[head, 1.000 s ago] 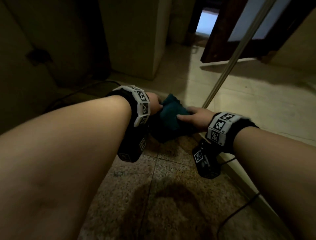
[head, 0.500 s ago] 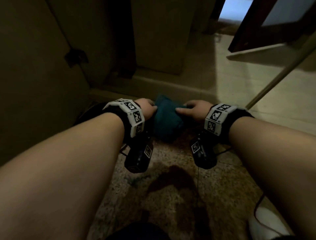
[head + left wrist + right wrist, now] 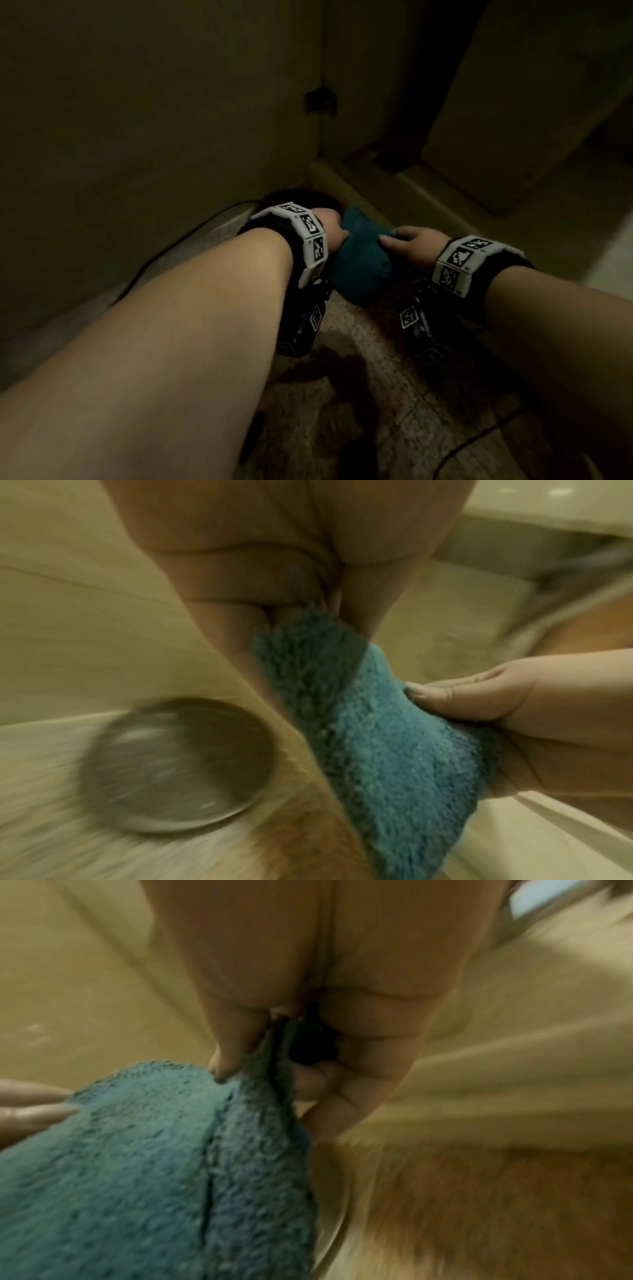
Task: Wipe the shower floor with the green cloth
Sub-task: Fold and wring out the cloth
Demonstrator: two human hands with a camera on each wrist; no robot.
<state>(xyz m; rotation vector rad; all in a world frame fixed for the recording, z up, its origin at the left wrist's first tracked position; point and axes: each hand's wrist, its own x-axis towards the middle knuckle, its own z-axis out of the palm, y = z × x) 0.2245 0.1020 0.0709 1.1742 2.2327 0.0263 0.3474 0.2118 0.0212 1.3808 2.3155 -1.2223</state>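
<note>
Both hands grip the green cloth (image 3: 359, 260): left hand (image 3: 334, 228) pinching one end, right hand (image 3: 414, 245) the other. Round drain (image 3: 178, 764) blurred; cloth-to-shower floor (image 3: 394, 394) contact probably there, hard to confirm.

Cloth (image 3: 359, 260) is teal-green, fluffy, w/ darker shade near the left hand. Shower floor (image 3: 387, 387) is speckled brown-tan granite w/ a dark wet patch. Walls (image 3: 154, 120) are dull beige. Wristbands (image 3: 310, 240) are white w/ black-and-white square codes on black straps. Drain cover (image 3: 178, 764) is grey metal.
</note>
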